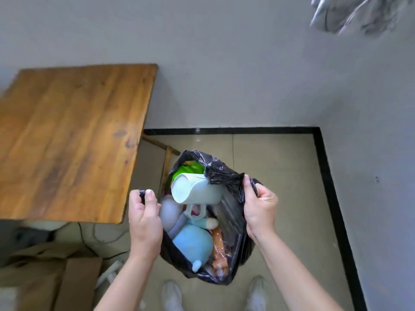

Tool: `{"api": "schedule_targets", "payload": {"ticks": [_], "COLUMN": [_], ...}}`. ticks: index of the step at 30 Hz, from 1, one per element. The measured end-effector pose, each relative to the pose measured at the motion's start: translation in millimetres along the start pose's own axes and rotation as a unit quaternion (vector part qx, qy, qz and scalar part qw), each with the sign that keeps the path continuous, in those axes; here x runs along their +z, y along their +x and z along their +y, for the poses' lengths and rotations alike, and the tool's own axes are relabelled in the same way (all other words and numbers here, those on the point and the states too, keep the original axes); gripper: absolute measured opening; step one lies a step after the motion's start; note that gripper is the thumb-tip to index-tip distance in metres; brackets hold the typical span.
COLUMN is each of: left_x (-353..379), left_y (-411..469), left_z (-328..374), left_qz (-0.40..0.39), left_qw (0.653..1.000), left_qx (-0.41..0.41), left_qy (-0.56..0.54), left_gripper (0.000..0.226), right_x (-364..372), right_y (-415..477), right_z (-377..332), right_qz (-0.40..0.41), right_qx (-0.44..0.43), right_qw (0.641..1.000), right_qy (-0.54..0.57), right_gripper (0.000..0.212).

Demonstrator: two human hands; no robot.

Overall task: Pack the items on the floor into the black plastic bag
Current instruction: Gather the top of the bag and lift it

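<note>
The black plastic bag [234, 225] hangs open between my two hands above the tiled floor. My left hand [144, 218] pinches the bag's left rim, and my right hand [260, 205] grips the right rim. Inside lies a pale green mug [195, 190] on its side, mouth toward the left. Below it sit a blue plush toy [193, 242], a grey-lilac soft item [170, 211] and an orange object [219, 248]. Something bright green [187, 171] shows at the bag's far side.
A wooden table [71, 135] stands close on the left, its corner near my left hand. Cardboard boxes [56, 279] and cables lie under it. Grey walls with a black skirting [330, 198] close in behind and on the right. My white shoes [171, 295] stand below the bag.
</note>
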State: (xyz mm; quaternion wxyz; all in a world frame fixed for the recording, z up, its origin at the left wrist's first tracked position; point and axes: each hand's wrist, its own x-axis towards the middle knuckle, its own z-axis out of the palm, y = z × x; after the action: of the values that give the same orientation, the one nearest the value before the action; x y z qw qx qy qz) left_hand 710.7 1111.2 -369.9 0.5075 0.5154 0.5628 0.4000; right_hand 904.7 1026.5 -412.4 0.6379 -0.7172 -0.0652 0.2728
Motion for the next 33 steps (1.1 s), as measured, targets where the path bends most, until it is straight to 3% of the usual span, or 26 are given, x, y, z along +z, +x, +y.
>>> {"api": "schedule_targets", "payload": {"ticks": [6, 11, 17, 23, 29, 33], "left_x": [-31, -67, -104, -140, -166, -168], "left_y": [15, 64, 166, 288, 381, 429], "left_z": [205, 291, 306, 298, 306, 279], "left_qz": [0.079, 0.117, 0.123, 0.112, 0.138, 0.133], "left_qw": [0.989, 0.974, 0.971, 0.985, 0.986, 0.989], "left_qx": [0.091, 0.146, 0.155, 0.09, 0.091, 0.053], "left_qy": [-0.086, -0.127, -0.136, -0.098, -0.03, 0.021], "left_gripper": [0.026, 0.02, 0.021, 0.024, 0.021, 0.023], "right_x": [44, 108, 223, 361, 472, 520], "right_y": [-31, -30, 9, 46, 81, 120], "right_z": [-216, -309, -318, -309, -323, -298], "right_qz": [-0.114, -0.169, -0.151, -0.096, -0.143, -0.192], "right_qx": [-0.142, -0.202, -0.184, -0.132, -0.183, -0.195], "right_qw": [0.983, 0.964, 0.971, 0.986, 0.968, 0.94], "right_qy": [0.035, 0.043, 0.016, -0.038, -0.095, -0.204], "right_gripper": [0.062, 0.061, 0.063, 0.053, 0.054, 0.058]}}
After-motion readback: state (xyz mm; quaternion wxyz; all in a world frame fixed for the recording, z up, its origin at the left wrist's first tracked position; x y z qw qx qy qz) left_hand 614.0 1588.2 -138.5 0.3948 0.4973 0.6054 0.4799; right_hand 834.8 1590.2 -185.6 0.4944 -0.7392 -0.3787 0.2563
